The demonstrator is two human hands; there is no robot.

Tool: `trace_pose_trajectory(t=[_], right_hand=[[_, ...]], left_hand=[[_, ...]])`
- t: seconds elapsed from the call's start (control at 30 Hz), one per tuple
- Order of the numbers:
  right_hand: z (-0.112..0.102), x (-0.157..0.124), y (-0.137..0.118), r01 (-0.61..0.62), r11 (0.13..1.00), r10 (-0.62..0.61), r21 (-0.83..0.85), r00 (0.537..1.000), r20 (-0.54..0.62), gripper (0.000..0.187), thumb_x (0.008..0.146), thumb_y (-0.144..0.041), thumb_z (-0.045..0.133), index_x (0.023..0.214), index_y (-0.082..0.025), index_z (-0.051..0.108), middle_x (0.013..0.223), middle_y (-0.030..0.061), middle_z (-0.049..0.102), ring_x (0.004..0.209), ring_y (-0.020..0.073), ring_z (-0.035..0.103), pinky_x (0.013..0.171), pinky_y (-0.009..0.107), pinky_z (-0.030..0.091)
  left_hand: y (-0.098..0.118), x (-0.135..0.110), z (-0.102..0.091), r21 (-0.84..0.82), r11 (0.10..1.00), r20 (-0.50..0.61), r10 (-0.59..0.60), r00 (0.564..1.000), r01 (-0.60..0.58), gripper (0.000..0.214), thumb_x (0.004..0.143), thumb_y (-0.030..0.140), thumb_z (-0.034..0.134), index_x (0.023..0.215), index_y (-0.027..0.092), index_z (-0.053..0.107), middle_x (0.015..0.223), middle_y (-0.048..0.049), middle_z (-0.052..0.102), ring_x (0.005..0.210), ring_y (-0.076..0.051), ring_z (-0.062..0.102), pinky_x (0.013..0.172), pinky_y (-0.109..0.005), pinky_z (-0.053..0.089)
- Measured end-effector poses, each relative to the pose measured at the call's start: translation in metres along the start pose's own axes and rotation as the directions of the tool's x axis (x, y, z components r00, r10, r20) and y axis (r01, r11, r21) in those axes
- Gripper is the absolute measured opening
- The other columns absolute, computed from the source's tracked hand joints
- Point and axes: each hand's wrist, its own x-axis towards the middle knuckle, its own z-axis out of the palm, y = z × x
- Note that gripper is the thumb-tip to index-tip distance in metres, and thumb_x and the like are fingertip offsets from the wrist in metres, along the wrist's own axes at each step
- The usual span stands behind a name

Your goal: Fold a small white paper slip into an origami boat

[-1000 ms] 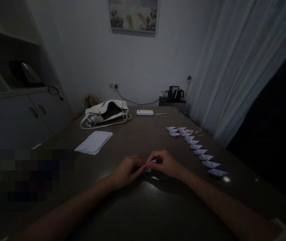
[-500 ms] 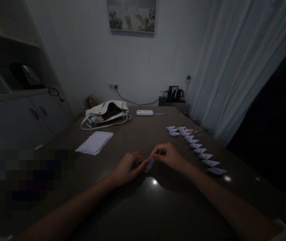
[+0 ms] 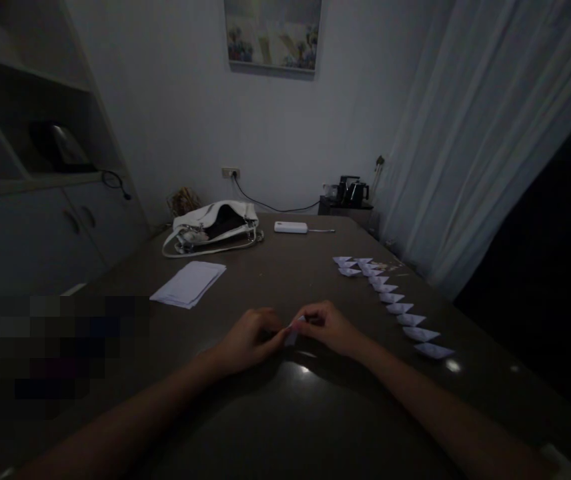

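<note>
A small folded piece of white paper (image 3: 291, 337) is pinched between my two hands, low over the middle of the table. My left hand (image 3: 251, 341) grips its left side with thumb and fingers. My right hand (image 3: 326, 328) pinches its upper right side, fingertips close to those of the left. The fingers cover much of the paper, so its exact shape is hard to make out. On the right, several folded paper boats (image 3: 399, 308) stand in a long row, with a few more beside its far end.
A stack of white paper sheets (image 3: 189, 284) lies left of my hands on the dark table (image 3: 265, 427). Behind it sits an open white handbag (image 3: 213, 227). A white power bank (image 3: 290, 227) with a short cable lies at the far end. A black kettle (image 3: 355, 193) stands beyond the table.
Both hands have shifted slightly left, and the right hand has dropped a little, bringing the fingertips closer together on the paper. The camera view has tilted slightly.
</note>
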Motion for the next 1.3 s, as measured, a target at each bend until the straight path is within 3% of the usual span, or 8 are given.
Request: trace_pose_trajectory(t=[0.13,0.43,0.73,0.87,1.0,1.13,1.3], right_hand=[[-0.001,0.001,-0.001,0.016,0.998,-0.020,-0.066,0.998,-0.065,0.031,0.076,-0.043,0.065,0.071,-0.013,0.068,0.060,0.0005,0.059,0.054,0.0104,0.051,0.052,0.021,0.038],[-0.019,0.002,-0.009,0.033,0.988,-0.058,-0.149,0.985,-0.162,0.025,0.076,-0.037,0.063,0.073,-0.014,0.071,0.065,0.0038,0.065,0.059,0.0142,0.057,0.055,0.023,0.041],[-0.021,0.002,-0.011,0.048,0.979,-0.088,-0.200,0.976,-0.199,0.024,0.075,-0.036,0.063,0.072,-0.014,0.071,0.069,0.0059,0.067,0.062,0.0159,0.058,0.054,0.024,0.042],[-0.033,0.002,-0.007,0.025,0.984,-0.066,-0.174,0.969,-0.237,0.025,0.075,-0.038,0.063,0.073,-0.015,0.071,0.070,0.0057,0.068,0.064,0.0168,0.060,0.056,0.025,0.044],[-0.047,0.003,-0.002,0.001,0.980,-0.067,-0.197,0.943,-0.326,0.025,0.075,-0.039,0.064,0.073,-0.015,0.071,0.074,0.0065,0.070,0.069,0.0182,0.062,0.061,0.027,0.046],[-0.032,0.002,-0.002,0.039,0.967,-0.092,-0.253,0.975,-0.201,0.024,0.078,-0.036,0.061,0.076,-0.015,0.072,0.072,0.0065,0.069,0.065,0.0164,0.060,0.056,0.024,0.043],[-0.005,-0.002,-0.007,0.157,0.948,-0.196,-0.278,0.974,-0.117,0.017,0.079,-0.032,0.064,0.078,-0.017,0.072,0.078,0.0053,0.068,0.068,0.0141,0.059,0.057,0.023,0.042]], left_hand=[[-0.003,0.001,0.002,0.028,1.000,0.022,-0.007,1.000,0.006,0.039,0.095,0.033,0.039,0.067,0.013,0.058,0.063,-0.0013,0.058,0.065,-0.012,0.052,0.069,-0.024,0.038],[-0.002,0.004,0.000,-0.004,0.999,-0.005,-0.039,0.999,0.039,0.045,0.097,0.035,0.033,0.070,0.015,0.064,0.067,-0.0037,0.064,0.070,-0.015,0.056,0.070,-0.026,0.039],[-0.001,0.003,-0.005,0.206,0.978,-0.019,-0.016,1.000,0.020,0.041,0.096,0.035,0.036,0.075,0.016,0.065,0.070,-0.0044,0.065,0.072,-0.017,0.055,0.071,-0.029,0.037],[-0.003,0.001,-0.011,0.319,0.948,-0.005,-0.010,1.000,0.011,0.038,0.096,0.033,0.037,0.075,0.016,0.064,0.072,-0.0044,0.065,0.074,-0.018,0.055,0.070,-0.030,0.034],[-0.012,-0.001,-0.016,0.346,0.933,-0.098,-0.069,0.993,0.099,0.039,0.096,0.034,0.036,0.076,0.016,0.066,0.074,-0.0048,0.066,0.077,-0.019,0.056,0.072,-0.031,0.034],[-0.013,0.000,-0.015,0.292,0.949,-0.202,-0.061,0.978,0.119,0.028,0.092,0.039,0.048,0.090,0.018,0.067,0.085,-0.0053,0.067,0.083,-0.020,0.056,0.074,-0.031,0.036],[-0.004,0.000,-0.010,0.246,0.969,-0.143,0.039,0.989,-0.003,0.021,0.089,0.035,0.053,0.091,0.020,0.067,0.087,-0.0035,0.067,0.084,-0.018,0.056,0.074,-0.031,0.034]])
